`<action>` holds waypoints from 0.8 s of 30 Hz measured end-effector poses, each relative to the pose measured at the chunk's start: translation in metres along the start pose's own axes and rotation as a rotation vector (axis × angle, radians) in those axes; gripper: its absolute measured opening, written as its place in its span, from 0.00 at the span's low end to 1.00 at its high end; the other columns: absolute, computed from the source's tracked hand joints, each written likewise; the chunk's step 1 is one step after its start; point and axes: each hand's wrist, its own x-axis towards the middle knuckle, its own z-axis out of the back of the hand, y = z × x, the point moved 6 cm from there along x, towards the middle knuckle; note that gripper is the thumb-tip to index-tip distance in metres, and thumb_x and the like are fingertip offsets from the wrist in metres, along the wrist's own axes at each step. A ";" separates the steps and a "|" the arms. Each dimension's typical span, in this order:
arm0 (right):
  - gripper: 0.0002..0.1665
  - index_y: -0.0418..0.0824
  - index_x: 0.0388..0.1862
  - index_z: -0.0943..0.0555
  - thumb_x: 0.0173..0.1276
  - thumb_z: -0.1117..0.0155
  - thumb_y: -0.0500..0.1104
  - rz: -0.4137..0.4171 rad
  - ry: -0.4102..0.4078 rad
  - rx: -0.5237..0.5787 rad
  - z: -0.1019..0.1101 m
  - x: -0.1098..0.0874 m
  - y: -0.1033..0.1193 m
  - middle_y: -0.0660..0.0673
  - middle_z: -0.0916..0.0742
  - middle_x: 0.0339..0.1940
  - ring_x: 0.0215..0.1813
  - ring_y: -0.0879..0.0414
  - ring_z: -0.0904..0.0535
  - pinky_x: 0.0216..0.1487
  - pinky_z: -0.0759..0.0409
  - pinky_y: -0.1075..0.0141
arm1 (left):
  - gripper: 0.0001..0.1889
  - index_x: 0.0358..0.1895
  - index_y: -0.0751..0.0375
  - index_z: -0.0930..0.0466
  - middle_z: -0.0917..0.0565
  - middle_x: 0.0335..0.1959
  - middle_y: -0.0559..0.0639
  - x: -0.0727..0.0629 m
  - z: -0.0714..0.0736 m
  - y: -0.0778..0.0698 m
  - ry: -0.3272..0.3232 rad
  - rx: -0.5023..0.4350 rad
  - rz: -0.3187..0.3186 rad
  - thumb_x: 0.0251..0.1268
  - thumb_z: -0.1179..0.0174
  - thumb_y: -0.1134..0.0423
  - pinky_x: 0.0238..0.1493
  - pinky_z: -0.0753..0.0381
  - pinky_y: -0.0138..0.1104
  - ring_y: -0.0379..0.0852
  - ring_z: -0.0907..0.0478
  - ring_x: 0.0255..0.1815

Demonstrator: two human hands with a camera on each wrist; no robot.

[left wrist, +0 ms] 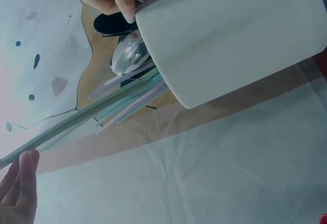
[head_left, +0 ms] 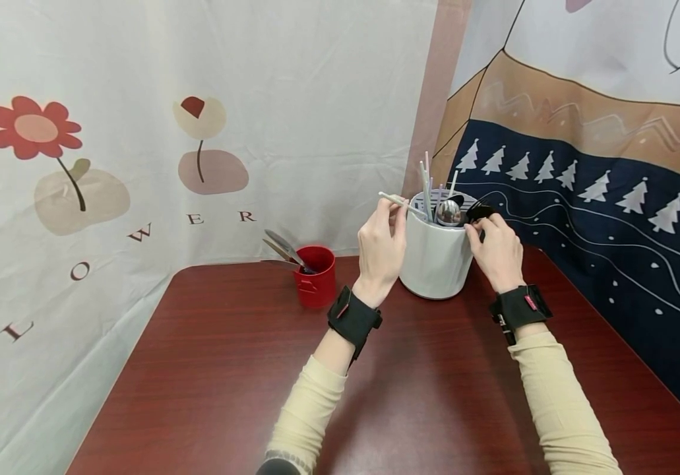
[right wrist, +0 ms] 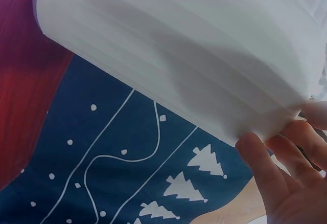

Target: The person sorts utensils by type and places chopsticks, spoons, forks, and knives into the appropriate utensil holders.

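A white utensil holder (head_left: 436,264) stands upright towards the back right of the table. My left hand (head_left: 382,247) pinches the outer end of a pale green chopstick (left wrist: 71,123), whose other end goes into the holder's mouth. Several pastel sticks (head_left: 427,181) poke up beside it. A shiny metal ladle (head_left: 449,212) and black utensils (head_left: 479,212) also lean in the holder. At the right side of the rim, my right hand (head_left: 498,254) grips the holder's edge, fingertips (right wrist: 249,143) against its outer wall in the right wrist view. The lower parts of the utensils are hidden inside.
Left of my left hand stands a red cup (head_left: 316,287) with several metal utensils (head_left: 283,245) leaning out to the left. A printed white cloth (head_left: 292,119) hangs behind the brown table (head_left: 245,369), and a dark blue cloth (head_left: 601,264) with white trees hangs along the right side.
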 end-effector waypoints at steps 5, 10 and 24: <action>0.19 0.29 0.36 0.19 0.70 0.43 0.46 -0.002 0.002 0.000 -0.001 0.000 0.000 0.36 0.21 0.36 0.32 0.36 0.23 0.30 0.26 0.46 | 0.07 0.45 0.64 0.25 0.13 0.43 0.53 0.007 -0.007 0.002 0.022 0.013 -0.007 0.71 0.48 0.64 0.39 0.20 0.26 0.43 0.16 0.36; 0.19 0.29 0.36 0.19 0.70 0.43 0.46 -0.005 0.006 0.001 -0.001 0.000 0.000 0.36 0.21 0.36 0.32 0.36 0.23 0.30 0.26 0.45 | 0.08 0.46 0.63 0.26 0.14 0.42 0.53 0.012 -0.020 0.007 0.100 0.026 0.018 0.72 0.50 0.64 0.39 0.21 0.29 0.43 0.16 0.38; 0.18 0.29 0.35 0.19 0.70 0.42 0.46 0.002 -0.003 0.007 0.000 0.000 0.000 0.36 0.21 0.36 0.31 0.36 0.23 0.29 0.26 0.46 | 0.10 0.51 0.61 0.27 0.13 0.40 0.52 0.028 -0.070 0.024 0.361 0.199 0.039 0.74 0.52 0.63 0.33 0.22 0.31 0.43 0.16 0.32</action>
